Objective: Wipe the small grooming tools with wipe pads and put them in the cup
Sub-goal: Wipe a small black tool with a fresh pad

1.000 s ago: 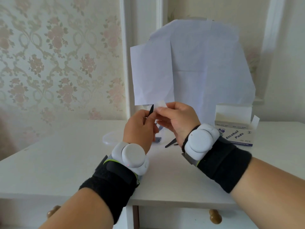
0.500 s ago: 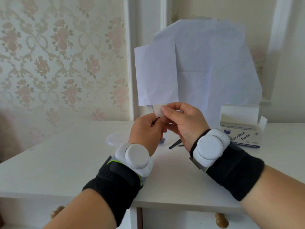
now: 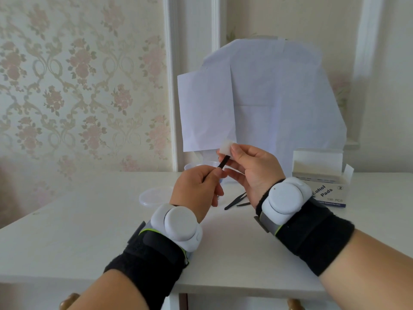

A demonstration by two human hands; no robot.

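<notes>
My left hand (image 3: 196, 191) grips a thin black grooming tool (image 3: 223, 162) that points up and to the right. My right hand (image 3: 252, 173) pinches a small white wipe pad (image 3: 226, 147) around the tool's upper tip. Both hands are raised above the white table (image 3: 89, 231). Black tweezers (image 3: 237, 201) lie on the table below my right hand. A clear plastic cup (image 3: 196, 165) stands behind my left hand, mostly hidden by it.
A clear round lid (image 3: 154, 195) lies on the table left of my hands. An open box of alcohol pads (image 3: 324, 182) stands at the right. White paper sheets (image 3: 268, 104) are propped against the wall behind.
The wipe pad has slid up along the black tool toward its tip, baring the shaft between my hands. My hands have drawn slightly apart.
</notes>
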